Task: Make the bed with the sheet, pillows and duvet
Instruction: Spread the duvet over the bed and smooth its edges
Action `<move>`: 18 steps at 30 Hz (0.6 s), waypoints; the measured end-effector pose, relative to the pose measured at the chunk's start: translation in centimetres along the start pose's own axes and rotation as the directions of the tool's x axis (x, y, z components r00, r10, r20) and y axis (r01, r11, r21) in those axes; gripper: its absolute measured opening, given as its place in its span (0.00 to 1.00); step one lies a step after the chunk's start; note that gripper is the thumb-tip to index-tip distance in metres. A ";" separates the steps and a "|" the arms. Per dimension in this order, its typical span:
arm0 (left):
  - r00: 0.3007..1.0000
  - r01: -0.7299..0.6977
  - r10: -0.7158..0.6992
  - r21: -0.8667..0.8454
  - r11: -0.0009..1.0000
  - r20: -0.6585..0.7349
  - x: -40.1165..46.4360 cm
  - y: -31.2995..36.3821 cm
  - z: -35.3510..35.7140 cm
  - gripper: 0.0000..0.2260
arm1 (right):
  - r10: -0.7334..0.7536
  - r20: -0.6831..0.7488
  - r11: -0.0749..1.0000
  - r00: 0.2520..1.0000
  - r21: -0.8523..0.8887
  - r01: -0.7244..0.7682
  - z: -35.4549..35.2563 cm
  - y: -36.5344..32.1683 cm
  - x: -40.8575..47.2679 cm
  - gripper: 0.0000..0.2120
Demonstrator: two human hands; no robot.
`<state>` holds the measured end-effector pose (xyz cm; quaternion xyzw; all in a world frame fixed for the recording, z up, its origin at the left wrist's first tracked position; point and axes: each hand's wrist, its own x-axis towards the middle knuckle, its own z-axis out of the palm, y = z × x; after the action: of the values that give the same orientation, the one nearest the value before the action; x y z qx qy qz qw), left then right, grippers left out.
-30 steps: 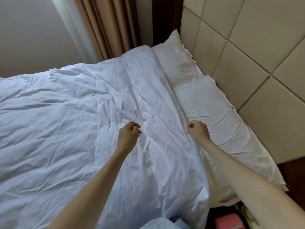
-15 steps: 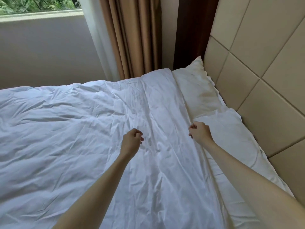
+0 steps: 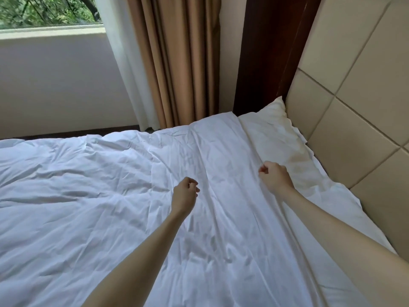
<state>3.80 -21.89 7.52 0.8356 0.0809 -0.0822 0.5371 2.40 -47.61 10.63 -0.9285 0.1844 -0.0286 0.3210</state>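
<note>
A wrinkled white duvet is spread over the bed. Two white pillows lie along the headboard on the right, a far one and a near one, whose left edge the duvet partly covers. My right hand is a fist at the duvet's top edge, beside the pillows, and grips that edge. A taut fold runs from it back along my forearm. My left hand is over the middle of the duvet with its fingers curled against the thumb and nothing visibly in it. The sheet is hidden under the duvet.
A beige padded headboard rises on the right. Beyond the bed's far side hang tan curtains and a white sheer, next to a low wall under a window. A dark wooden panel stands in the corner.
The view has tilted up, so the window and more curtain now show. Both hands have kept their poses and reached a little further across the bed, the right one along the duvet's edge.
</note>
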 end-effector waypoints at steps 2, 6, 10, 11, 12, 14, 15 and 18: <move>1.000 -0.002 0.003 0.041 0.999 -0.021 2.8 -0.4 0.7 0.11 | -0.014 -0.001 1.000 1.000 -0.009 0.014 0.7 -0.3 3.2 0.05; 0.996 0.011 0.001 0.138 0.990 -0.089 8.4 -1.3 1.7 0.12 | -0.040 0.030 0.999 0.999 -0.015 0.041 3.0 -0.7 9.6 0.05; 0.992 0.000 0.034 0.272 0.962 -0.121 13.8 -2.7 2.6 0.12 | -0.040 0.032 0.999 0.999 -0.003 0.040 6.0 -0.2 15.1 0.09; 0.992 -0.008 0.046 0.305 0.952 -0.120 15.1 -3.1 2.8 0.12 | -0.049 0.025 0.999 0.999 -0.021 0.049 6.8 0.1 16.5 0.10; 0.991 -0.017 0.061 0.337 0.941 -0.119 16.5 -3.4 3.1 0.12 | -0.057 0.014 0.997 0.998 -0.048 0.058 7.5 0.4 17.9 0.11; 0.989 -0.050 0.101 0.406 0.913 -0.106 19.3 -4.2 3.9 0.13 | -0.058 -0.018 0.993 0.998 -0.099 0.056 8.9 1.0 20.6 0.13; 0.988 -0.073 0.126 0.443 0.894 -0.089 20.9 -4.5 4.4 0.14 | -0.047 -0.040 0.992 0.998 -0.117 0.042 9.6 1.3 21.9 0.15; 0.986 -0.130 0.166 0.578 0.805 -0.009 25.3 -5.8 6.1 0.16 | -0.008 -0.076 0.991 0.997 -0.135 -0.003 11.5 2.1 25.7 0.20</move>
<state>26.83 -23.90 -5.79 0.9645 0.0028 -0.0360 0.2617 27.63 -51.72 -1.41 -0.9466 0.1970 -0.0520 0.2499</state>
